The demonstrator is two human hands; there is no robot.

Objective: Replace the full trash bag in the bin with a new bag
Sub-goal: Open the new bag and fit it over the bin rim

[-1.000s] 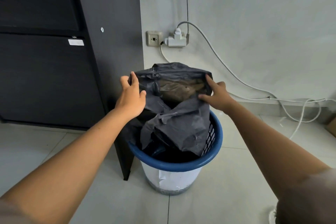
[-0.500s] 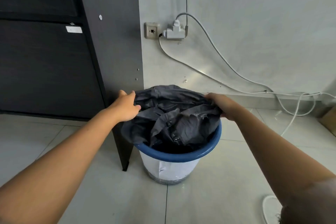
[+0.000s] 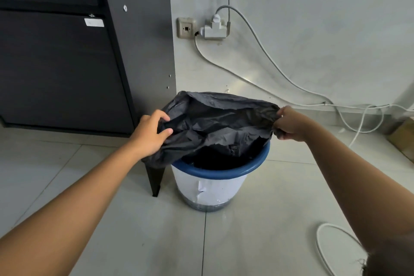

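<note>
On glossy pale floor tiles, close beside a dark matte cabinet: round bin, pale wall, thick smooth blue rim. Black trash bag of thin, crinkled plastic, mouth stretched wide just above the rim, lower part down inside the bin. Left hand at the bag's left edge, fingers curled and grasping a bunched fold. Right hand at the right edge, fingers clenched on gathered film, knuckles up. Both forearms bare, outstretched. White cables looping across the grey wall behind.
</note>
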